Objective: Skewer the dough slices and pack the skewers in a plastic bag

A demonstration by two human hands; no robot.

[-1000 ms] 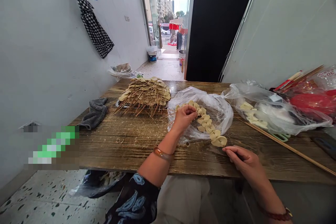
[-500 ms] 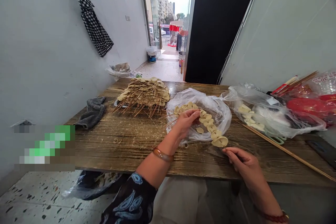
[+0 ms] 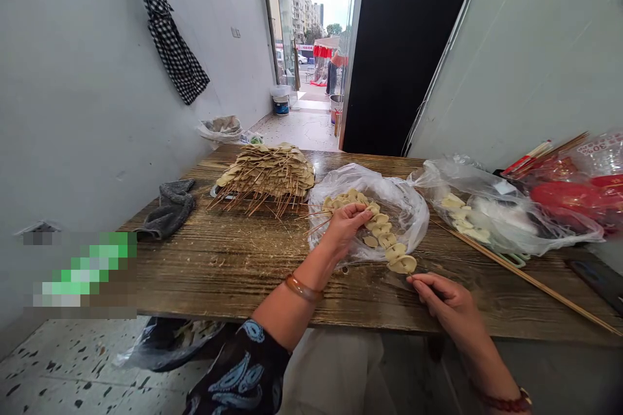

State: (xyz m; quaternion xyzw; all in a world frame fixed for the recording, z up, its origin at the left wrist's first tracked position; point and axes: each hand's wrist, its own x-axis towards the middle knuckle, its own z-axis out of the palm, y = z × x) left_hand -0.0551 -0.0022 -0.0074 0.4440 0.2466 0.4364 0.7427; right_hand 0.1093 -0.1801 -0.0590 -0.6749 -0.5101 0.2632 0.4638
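Observation:
A skewer [image 3: 384, 235] threaded with several pale, flat, round slices slants between my two hands. My right hand [image 3: 445, 301] pinches its near end, just below the lowest slice. At the upper end, my left hand [image 3: 346, 225] is closed with thumb and fingers on the slices. Beneath lies a clear plastic bag [image 3: 416, 211], spread open on the table. Other loaded skewers [image 3: 348, 198] rest on the bag behind my left hand, partly hidden by it. One loose slice [image 3: 370, 242] lies on the bag beside the skewer.
A tall pile of loaded skewers [image 3: 272, 172] stands at the back left of the wooden table [image 3: 233, 272]. Left of it is a grey cloth [image 3: 170, 211]. Bare sticks [image 3: 525, 269] lie at right, beside another plastic bag with slices [image 3: 506, 214] and a phone [image 3: 594, 282].
The skewer's near end and my right hand have shifted slightly left. My left hand has barely moved, and both hands keep their hold.

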